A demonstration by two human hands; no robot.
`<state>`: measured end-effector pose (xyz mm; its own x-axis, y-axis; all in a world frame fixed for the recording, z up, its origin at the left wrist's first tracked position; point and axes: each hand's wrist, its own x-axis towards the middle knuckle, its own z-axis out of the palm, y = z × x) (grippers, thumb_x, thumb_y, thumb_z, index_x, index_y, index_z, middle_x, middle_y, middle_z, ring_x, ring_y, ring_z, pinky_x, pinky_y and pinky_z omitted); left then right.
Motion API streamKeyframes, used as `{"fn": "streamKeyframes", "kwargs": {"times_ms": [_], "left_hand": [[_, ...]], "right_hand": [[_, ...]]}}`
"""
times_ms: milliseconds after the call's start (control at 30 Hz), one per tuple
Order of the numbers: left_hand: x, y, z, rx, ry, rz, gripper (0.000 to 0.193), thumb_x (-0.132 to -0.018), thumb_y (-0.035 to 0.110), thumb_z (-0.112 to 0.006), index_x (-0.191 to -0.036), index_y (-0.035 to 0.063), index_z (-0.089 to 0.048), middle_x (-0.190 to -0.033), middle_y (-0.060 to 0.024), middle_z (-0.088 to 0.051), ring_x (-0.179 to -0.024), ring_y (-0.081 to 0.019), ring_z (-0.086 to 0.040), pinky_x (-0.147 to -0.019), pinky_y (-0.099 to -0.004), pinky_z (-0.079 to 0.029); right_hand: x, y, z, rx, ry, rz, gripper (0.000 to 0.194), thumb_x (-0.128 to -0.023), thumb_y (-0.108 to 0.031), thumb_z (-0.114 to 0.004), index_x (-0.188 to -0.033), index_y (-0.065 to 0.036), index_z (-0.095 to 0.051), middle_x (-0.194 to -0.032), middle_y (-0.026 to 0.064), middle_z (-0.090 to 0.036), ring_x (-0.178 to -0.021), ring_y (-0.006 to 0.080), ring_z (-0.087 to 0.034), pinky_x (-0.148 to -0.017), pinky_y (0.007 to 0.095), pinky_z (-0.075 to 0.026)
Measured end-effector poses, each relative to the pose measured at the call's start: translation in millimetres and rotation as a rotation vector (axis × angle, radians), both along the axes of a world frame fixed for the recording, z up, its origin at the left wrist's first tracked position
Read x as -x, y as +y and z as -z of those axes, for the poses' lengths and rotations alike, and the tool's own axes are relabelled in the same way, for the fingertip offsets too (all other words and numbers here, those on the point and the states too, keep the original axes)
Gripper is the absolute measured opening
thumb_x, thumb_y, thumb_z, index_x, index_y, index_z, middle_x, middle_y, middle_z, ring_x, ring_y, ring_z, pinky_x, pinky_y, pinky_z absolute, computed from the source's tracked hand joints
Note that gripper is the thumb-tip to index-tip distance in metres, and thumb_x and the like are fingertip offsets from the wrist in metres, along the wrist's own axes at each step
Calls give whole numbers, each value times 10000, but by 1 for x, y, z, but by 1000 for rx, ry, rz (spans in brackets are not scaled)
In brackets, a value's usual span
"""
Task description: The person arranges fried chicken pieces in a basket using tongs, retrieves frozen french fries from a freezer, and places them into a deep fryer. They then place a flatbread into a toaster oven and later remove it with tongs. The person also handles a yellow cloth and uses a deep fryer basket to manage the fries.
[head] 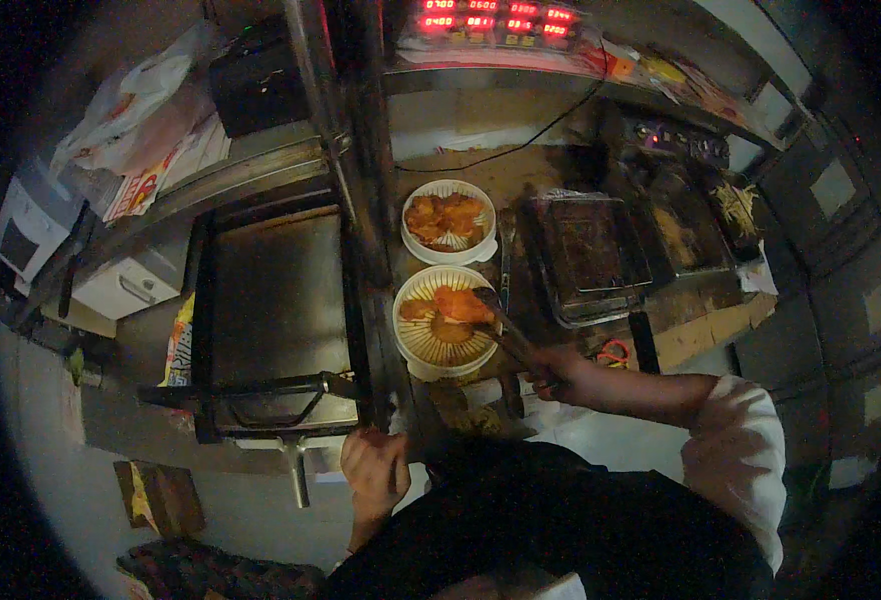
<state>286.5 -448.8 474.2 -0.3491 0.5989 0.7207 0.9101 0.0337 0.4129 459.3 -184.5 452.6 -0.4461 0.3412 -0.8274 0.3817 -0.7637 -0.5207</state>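
My right hand (558, 373) holds a pair of tongs (517, 341), whose tips are on an orange-brown piece of fried food (464, 306) in the nearer round white container (448, 367). That container has a ribbed inside and holds another, smaller piece at its left. Just beyond it stands a second round white container (491, 246), with several browned pieces (446, 217) in it. My left hand (375, 463) is curled at the near end of a dark upright or edge beside the counter; whether it grips anything cannot be told.
A flat metal griddle or tray (279, 292) lies to the left, with a black bar across its near end. Right of the containers are a long metal utensil (507, 255), a dark rectangular pan (587, 244) and a black handle (643, 343). Red-lit timers (497, 19) sit on the shelf beyond.
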Motion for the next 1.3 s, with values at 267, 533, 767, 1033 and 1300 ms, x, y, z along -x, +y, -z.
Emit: {"fn": "streamKeyframes", "kwargs": {"times_ms": [267, 533, 767, 1033, 1300], "left_hand": [[-17, 13, -16, 88, -63, 55, 241, -651, -44, -622, -883, 15, -593, -772, -113, -562, -722, -276, -551, -701, -380, -446], [-47, 51, -17, 128, 5, 167, 336, -620, -27, -643, -950, 23, -610, -691, -82, -513, -660, -247, -530, -622, -365, -452], [-70, 124, -33, 86, 246, 109, 322, -625, 35, -667, -943, 49, -616, -759, -75, -525, -706, -246, -536, -624, -370, -459], [5, 337, -151, 74, 463, 102, 464, -705, 125, -681, -1125, 59, -496, -1077, -125, -505, -1041, -312, -460, -892, -395, -373], [84, 570, -255, 273, 600, -200, 802, -657, 454, -696, -1304, 116, -365, -1298, -164, -406, -1198, -337, -390, -960, -530, -315]], "right_hand": [[-46, -11, 53, -235, 67, -316, 219, -828, -295, -583, -839, -107, -470, -682, 18, -472, -555, 123, -436, -471, 263, -347], [-76, 18, 63, -290, 163, -363, 240, -836, -305, -580, -881, -86, -494, -731, 18, -493, -611, 123, -475, -495, 269, -388], [-73, 30, 114, -94, 381, -285, 277, -835, -332, -596, -886, -64, -548, -708, 14, -529, -624, 128, -506, -530, 286, -409], [-30, 23, 148, -393, 188, -436, 321, -808, -341, -614, -836, -31, -536, -648, 45, -537, -549, 162, -516, -495, 321, -420], [-48, 26, 187, -328, 351, -499, 282, -825, -313, -602, -848, -37, -547, -645, 48, -546, -516, 167, -510, -467, 320, -427]]}}
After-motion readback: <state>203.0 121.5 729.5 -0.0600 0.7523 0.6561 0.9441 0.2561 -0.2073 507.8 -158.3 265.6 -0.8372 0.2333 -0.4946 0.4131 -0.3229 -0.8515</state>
